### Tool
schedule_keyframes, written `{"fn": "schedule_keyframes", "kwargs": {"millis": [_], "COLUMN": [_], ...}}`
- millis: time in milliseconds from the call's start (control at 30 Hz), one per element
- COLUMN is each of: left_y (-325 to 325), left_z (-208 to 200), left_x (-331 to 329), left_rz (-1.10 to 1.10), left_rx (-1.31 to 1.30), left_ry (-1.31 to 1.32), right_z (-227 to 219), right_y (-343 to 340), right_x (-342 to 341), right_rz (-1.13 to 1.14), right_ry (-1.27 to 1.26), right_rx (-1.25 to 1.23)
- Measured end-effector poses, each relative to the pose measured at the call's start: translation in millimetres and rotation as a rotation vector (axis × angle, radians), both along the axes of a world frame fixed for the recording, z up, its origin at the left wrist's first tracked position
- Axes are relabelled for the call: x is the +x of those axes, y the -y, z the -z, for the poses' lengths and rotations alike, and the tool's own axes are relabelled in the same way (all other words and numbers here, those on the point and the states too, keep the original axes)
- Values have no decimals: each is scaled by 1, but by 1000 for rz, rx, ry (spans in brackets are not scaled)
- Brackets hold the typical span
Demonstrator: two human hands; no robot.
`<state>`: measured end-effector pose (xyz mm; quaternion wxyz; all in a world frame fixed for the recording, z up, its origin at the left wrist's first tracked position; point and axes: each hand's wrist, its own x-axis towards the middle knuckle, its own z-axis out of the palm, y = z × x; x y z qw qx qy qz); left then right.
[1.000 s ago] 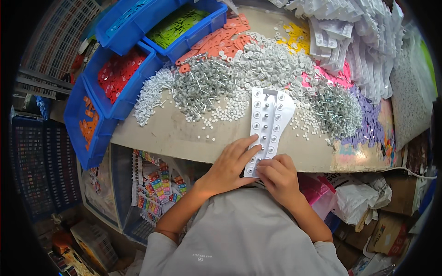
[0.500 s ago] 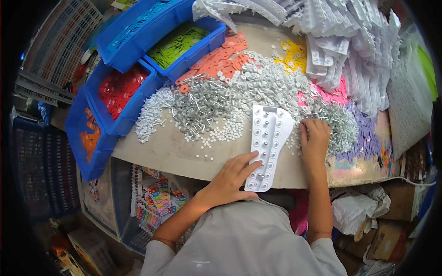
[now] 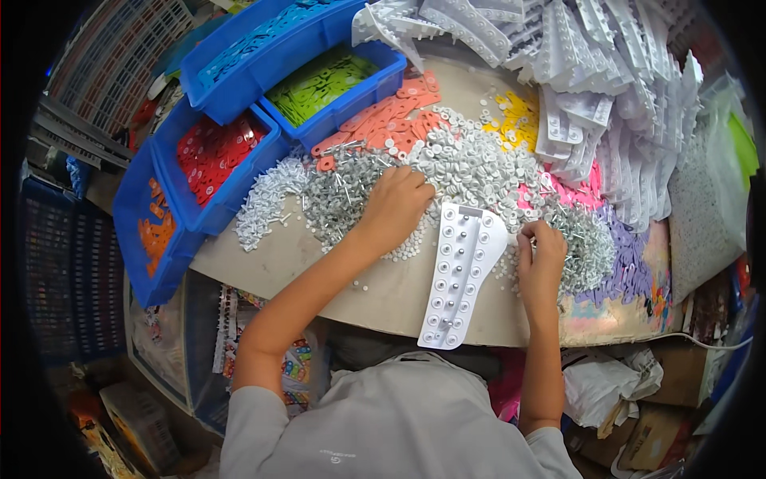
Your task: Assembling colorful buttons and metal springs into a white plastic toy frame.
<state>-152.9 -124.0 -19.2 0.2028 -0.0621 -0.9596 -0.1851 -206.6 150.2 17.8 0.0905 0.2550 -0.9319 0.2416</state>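
In front of me on the table lies a white plastic plate [image 3: 463, 275], wide at its far end, with round studs along both edges and metal pins standing down its middle. My left hand [image 3: 399, 206] reaches to where the heap of metal pins [image 3: 343, 191] meets the white round caps [image 3: 471, 164]. Its fingers are bent and drawn together; anything in them is hidden. Right of the plate, my right hand [image 3: 542, 259] is closed in a pinch beside a second pile of metal pins [image 3: 586, 247]. What it pinches is too small to make out.
Blue bins [image 3: 275, 120] with red, orange, green and blue flat pieces stand at the left. Coral pieces [image 3: 383, 116], yellow pieces [image 3: 515, 120] and purple pieces [image 3: 622, 275] lie loose. Stacked white plates [image 3: 590, 72] rise at the far right, near a clear bag [image 3: 706, 191].
My left hand has left the near end of the plate and moved forward to the metal pins and caps. The right hand stays by the right pile.
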Motion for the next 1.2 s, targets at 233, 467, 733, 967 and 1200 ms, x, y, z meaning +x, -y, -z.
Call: {"fn": "schedule_keyframes", "kwargs": {"millis": [233, 467, 733, 967, 1200], "left_y": [-3, 3, -8, -24, -25], "left_z": [0, -10, -27, -10, -3], "left_x": [3, 10, 4, -5, -6], "left_rz": [33, -20, 105, 127, 120], "left_rx": [34, 179, 527, 508, 526], "left_ry": [20, 44, 79, 84, 164], "right_z": [-12, -1, -12, 5, 25], "right_y": [13, -2, 29, 42, 44], "right_x": [-7, -12, -11, -9, -2], "right_rz": [-63, 41, -156, -181, -110], "right_ry": [-11, 34, 113, 191, 54], "right_rx": [-130, 27, -228, -212, -284]}}
